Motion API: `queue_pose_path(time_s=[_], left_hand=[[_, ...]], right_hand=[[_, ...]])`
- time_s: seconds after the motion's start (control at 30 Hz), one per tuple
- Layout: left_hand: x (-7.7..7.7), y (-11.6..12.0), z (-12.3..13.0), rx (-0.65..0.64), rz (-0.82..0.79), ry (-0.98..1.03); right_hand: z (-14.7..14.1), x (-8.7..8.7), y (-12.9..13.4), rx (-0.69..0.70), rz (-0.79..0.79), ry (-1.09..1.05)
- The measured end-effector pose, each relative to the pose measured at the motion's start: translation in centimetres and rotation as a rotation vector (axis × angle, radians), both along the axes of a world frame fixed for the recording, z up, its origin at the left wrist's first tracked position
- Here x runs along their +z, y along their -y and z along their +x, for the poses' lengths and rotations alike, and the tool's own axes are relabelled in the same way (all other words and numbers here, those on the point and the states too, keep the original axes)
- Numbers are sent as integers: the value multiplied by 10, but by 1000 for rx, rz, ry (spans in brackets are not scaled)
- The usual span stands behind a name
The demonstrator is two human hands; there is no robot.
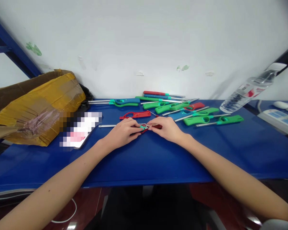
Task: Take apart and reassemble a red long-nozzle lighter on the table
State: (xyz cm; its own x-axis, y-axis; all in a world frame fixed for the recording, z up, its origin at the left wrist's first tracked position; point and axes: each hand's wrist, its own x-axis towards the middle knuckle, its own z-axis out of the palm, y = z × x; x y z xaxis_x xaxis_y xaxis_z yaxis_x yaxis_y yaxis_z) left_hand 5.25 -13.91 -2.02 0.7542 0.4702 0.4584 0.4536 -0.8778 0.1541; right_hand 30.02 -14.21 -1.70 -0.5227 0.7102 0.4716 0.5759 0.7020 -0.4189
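On the blue table, my left hand (124, 131) is closed on a stick lighter whose metal tube (107, 126) points out to the left. The lighter's red handle shell (157, 126) lies open, with a teal collar and small inner parts showing at my fingertips. From the right, my right hand (169, 128) pinches at those inner parts, where a thin wire seems to show; its fingers hide most of the detail. Just behind my hands lies a separate red handle half (135, 114), with a trigger-guard loop.
Several stick lighters in green, blue and red, such as a green one (230, 119), lie behind and to the right. A water bottle (249, 88) leans at the right. Left are a phone (83, 134) and a taped cardboard box (38, 108). A power strip (278, 118) lies far right.
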Motion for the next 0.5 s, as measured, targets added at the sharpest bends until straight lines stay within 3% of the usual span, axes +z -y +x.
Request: queue_pose_path(time_s=[0.23, 0.5], left_hand=[[-1, 0, 0, -2, 38, 4], [0, 1, 2, 32, -27, 56]], right_hand=[[2, 0, 0, -45, 85, 69], [0, -4, -2, -50, -72, -48]])
